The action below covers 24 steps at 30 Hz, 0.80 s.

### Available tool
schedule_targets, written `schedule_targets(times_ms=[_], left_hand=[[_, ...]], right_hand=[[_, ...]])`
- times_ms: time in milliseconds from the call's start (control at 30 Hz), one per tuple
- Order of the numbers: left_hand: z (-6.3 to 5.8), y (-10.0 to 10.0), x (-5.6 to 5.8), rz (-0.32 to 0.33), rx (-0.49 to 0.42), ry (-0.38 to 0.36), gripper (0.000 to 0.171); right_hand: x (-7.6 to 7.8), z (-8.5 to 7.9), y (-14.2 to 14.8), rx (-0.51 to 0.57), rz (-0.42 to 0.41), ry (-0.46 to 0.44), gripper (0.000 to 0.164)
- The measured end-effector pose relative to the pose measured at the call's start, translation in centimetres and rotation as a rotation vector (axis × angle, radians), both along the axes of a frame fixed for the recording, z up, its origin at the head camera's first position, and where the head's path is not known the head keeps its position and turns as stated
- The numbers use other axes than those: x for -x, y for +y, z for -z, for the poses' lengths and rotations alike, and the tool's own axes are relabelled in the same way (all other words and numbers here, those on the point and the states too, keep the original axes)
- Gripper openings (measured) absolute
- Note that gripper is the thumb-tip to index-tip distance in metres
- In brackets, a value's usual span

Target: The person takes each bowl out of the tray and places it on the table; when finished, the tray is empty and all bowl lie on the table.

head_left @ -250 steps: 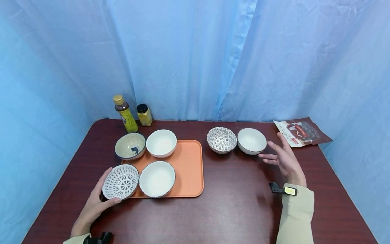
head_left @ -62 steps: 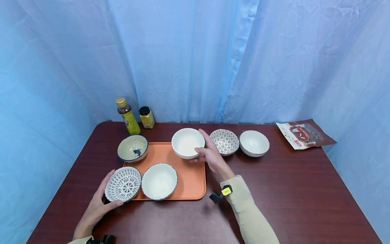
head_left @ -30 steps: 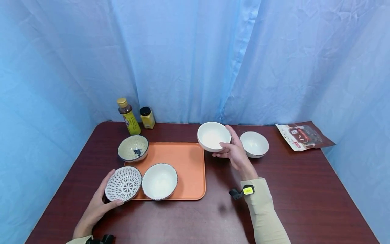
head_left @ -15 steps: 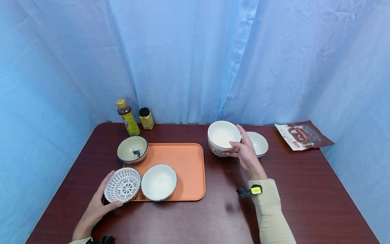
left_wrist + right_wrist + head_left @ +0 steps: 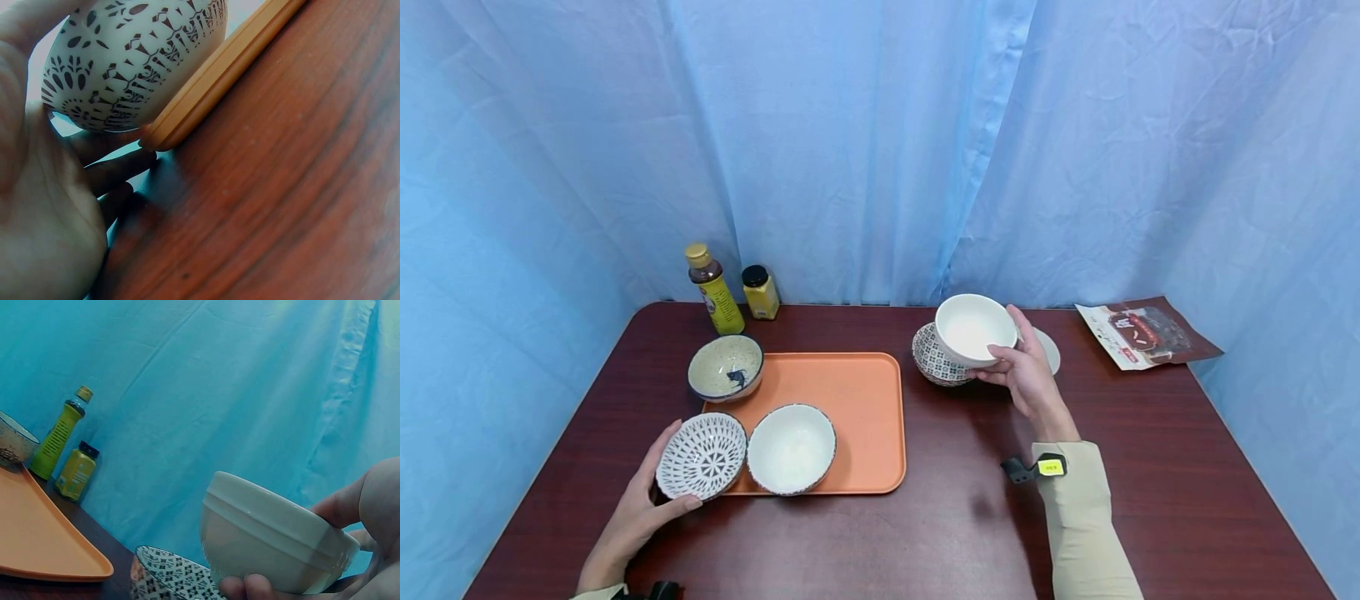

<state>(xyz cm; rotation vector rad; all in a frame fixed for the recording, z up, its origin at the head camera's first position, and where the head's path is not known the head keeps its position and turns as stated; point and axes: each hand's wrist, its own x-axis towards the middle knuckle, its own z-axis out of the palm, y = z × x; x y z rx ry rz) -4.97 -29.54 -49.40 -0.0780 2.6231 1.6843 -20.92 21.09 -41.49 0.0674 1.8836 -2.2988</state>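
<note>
In the head view, the left hand (image 5: 634, 510) comes in from the lower left, palm turned inward, its thumb along the near side of the spoke-patterned bowl (image 5: 702, 456) and its fingers curving round the far left side; that bowl sits at the corner of the orange tray (image 5: 872, 417), beside the dark-rimmed bowl (image 5: 792, 450). The right hand (image 5: 1028, 375) reaches forward, thumb over the rim, pinching the plain white bowl (image 5: 976, 329), which overlaps the small-patterned bowl (image 5: 936, 360) and hides part of it.

In the left wrist view, fingers lie slightly apart beneath the spoke-patterned bowl, tips at the tray's edge; whether they press the tray, I cannot tell.

In the right wrist view, one digit bends at the plain white bowl's rim while two fingertips, close together, show beneath it
</note>
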Motion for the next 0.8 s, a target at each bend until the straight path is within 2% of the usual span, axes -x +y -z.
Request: schedule_targets(times_ms=[133,467,800], left_hand=[[0.1,0.0,0.0,0.000,-0.003,0.013,0.103],[0.1,0.0,0.0,-0.002,0.002,-0.022,0.103],[0.0,0.0,0.2,-0.007,0.021,-0.054,0.105]], right_hand=[[0.0,-0.2,0.6,0.001,0.012,-0.008,0.080],[-0.2,-0.7,2.6,0.009,0.051,-0.019,0.081],[-0.2,-0.9,4.6,0.095,0.121,-0.005,0.080]])
